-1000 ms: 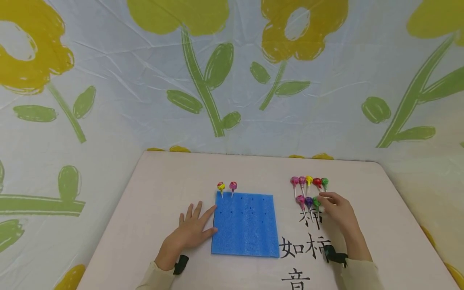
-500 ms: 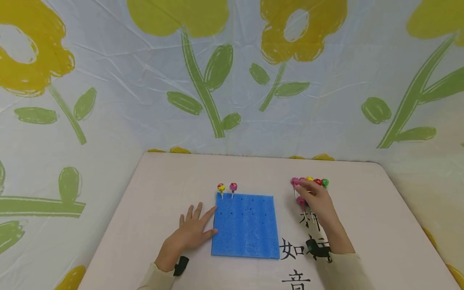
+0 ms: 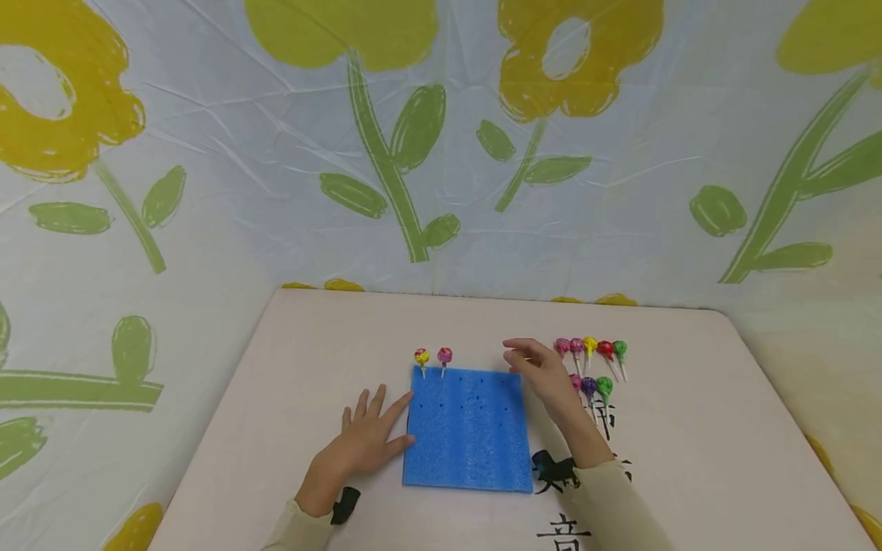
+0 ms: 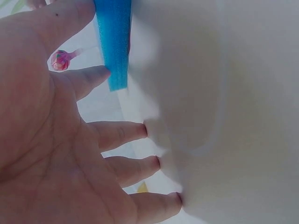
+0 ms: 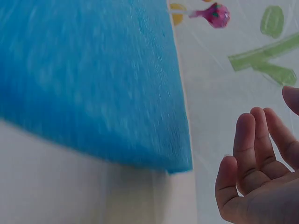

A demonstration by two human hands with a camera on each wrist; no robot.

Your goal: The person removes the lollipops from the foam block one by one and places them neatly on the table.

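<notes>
A blue foam board (image 3: pixel 468 444), dotted with small holes, lies on the table. Two lollipops stand by their sticks at its far left edge, one yellow-and-red (image 3: pixel 422 357) and one pink (image 3: pixel 445 356). My left hand (image 3: pixel 361 440) is spread flat beside the board, its thumb and index finger touching the left edge. Above the board's far right corner hovers my right hand (image 3: pixel 547 379), fingers loosely bent. The right wrist view shows that hand's fingers (image 5: pixel 244 140) apart from the board, with nothing visible between them.
Right of the board, several wrapped lollipops lie in two rows, among them a red lollipop (image 3: pixel 605 349), a purple lollipop (image 3: pixel 589 386) and a green lollipop (image 3: pixel 604 386). Black characters (image 3: pixel 563 534) mark the pale tabletop (image 3: pixel 703 428). A flower-printed cloth (image 3: pixel 606 207) hangs behind.
My right hand has moved left from over the lollipop rows to the board's far right corner, and the rows show again. Left hand, board and its two lollipops stay put.
</notes>
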